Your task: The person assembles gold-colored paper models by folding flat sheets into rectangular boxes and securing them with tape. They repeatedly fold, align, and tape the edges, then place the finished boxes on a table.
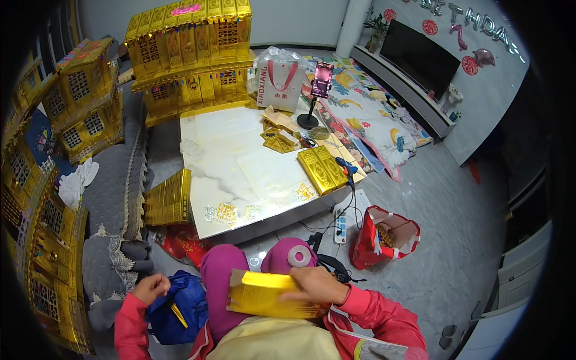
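Note:
A shiny gold foil box (264, 294) lies across my lap. My right hand (318, 285) is over its right end, fingers wrapped on it. Off to the left, above a blue bag (183, 300), my left hand (152, 289) is raised with its fingers curled together. What those fingers hold, if anything, is hidden. A narrow gold strip (178, 315) rests on the blue bag. On my right knee sits a roll of tape (299, 256).
Ahead stands a white table (252, 174) with gold blocks (323, 170), a phone on a stand (321, 81) and a paper bag (279, 90). Gold paper houses (189, 60) rise behind and left. A red bag (384, 237), power strip (341, 228) and cables are at right.

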Motion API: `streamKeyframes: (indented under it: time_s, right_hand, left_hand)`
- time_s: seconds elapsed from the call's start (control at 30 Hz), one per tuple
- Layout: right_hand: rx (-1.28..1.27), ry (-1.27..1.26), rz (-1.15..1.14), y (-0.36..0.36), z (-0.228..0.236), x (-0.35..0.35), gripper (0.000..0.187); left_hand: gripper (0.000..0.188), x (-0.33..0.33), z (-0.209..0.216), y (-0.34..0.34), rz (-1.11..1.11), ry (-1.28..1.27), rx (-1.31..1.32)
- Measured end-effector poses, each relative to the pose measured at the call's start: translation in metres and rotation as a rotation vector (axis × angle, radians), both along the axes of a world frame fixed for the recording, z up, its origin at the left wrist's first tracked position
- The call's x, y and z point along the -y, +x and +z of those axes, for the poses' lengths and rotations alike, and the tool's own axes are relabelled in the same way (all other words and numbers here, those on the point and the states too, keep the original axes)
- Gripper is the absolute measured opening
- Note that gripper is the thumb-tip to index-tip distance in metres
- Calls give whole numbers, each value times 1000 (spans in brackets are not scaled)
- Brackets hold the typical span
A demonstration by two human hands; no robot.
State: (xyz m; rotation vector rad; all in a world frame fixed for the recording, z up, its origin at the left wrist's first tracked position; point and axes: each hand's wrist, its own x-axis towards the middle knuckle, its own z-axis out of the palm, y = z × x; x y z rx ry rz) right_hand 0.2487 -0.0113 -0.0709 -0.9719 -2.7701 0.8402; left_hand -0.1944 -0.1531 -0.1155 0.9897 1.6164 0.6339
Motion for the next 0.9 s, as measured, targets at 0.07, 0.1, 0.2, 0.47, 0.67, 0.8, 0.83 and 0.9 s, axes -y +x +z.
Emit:
streamKeyframes:
  time_s: [0.07,0.1,0.2,0.47,0.67,0.8,0.83,0.9]
  right_hand:
    - [-25,21,69,-7,-9,5,69]
    - [-4,24,111,-14,-15,8,70]
    - [-44,-50,184,-33,-32,10,72]
    - [-285,122,173,-48,-45,27,47]
    - [-341,68,278,-42,-40,49,34]
    - [-426,178,309,-40,-33,52,28]
    - [-386,166,287,-40,-31,53,25]
    - [-198,50,251,-40,-24,55,19]
  left_hand:
    - [8,13,-20,-3,-154,28,-93]
    - [8,15,-27,-3,-209,-82,-176]
    - [11,0,-42,-3,-84,227,-364]
    - [23,-57,12,27,-135,396,-890]
    - [21,-90,82,113,-223,757,-507]
    - [24,-91,96,158,-435,703,-378]
    - [24,-93,98,163,-449,694,-349]
    - [24,-95,99,166,-407,704,-335]
